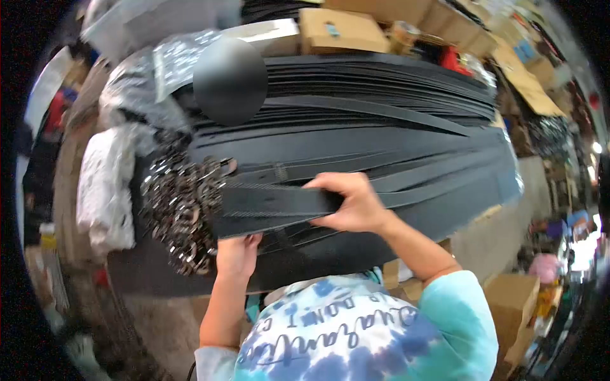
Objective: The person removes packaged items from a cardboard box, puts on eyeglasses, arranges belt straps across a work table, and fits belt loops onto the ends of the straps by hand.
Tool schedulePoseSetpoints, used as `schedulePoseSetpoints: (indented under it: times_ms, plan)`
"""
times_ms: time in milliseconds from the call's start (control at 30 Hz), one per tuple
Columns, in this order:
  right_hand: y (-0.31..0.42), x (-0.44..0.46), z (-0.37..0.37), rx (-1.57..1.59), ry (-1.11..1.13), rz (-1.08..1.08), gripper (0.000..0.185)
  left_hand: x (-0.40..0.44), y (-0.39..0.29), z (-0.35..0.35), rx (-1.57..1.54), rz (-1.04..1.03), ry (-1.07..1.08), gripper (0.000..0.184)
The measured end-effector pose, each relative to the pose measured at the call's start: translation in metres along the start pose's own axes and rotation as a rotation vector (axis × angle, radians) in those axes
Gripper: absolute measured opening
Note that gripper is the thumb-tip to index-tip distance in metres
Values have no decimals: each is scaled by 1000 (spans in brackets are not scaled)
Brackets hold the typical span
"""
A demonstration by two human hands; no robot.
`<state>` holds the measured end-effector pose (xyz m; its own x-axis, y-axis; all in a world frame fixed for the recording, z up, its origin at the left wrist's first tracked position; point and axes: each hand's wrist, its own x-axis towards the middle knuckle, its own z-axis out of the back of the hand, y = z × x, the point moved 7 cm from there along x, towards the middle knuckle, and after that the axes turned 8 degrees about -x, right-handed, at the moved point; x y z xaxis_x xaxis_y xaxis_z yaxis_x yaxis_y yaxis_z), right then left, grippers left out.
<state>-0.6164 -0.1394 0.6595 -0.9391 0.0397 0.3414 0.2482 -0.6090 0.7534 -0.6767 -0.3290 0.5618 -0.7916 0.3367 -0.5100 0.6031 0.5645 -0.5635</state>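
Observation:
A bundle of flat black belt straps with stitched edges is held up over the table. My right hand is closed around it, thumb and fingers on opposite edges. Below the bundle's left end, my left hand grips it from underneath, with most of its fingers hidden behind the straps. Left of the bundle lies a heap of shiny metal buckles. More black straps lie loosely on the table to the right of my right hand.
A long stack of black straps runs along the back of the table. Plastic-wrapped packs stand at the left edge. Cardboard boxes line the far side, and another box sits at the lower right.

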Motion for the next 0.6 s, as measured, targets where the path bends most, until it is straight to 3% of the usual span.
schedulePoseSetpoints:
  times_ms: [33,67,100,167,233,300,433,500,600]
  plan:
    - [2,0,-2,8,19,12,41,-2,11,-2,49,70,-9,26]
    - [4,0,-4,13,-34,69,41,-4,23,-9,178,131,186,14]
    - [6,-1,-3,26,-83,114,41,-5,29,-12,183,151,218,14]
    - [8,-3,-1,-74,-141,146,42,-3,32,-17,216,171,200,21]
    - [13,-1,3,-124,-166,158,42,-11,22,-28,473,177,235,19]
    - [18,2,5,-165,-184,175,43,-14,8,-24,595,200,398,34]
    - [15,12,8,-146,-200,208,40,-28,-16,-11,400,281,363,46]
    - [-2,19,-6,-110,-47,93,38,-36,-24,-12,294,322,502,46]
    - [-14,25,-16,-81,22,90,38,-34,-20,-3,257,280,447,47]
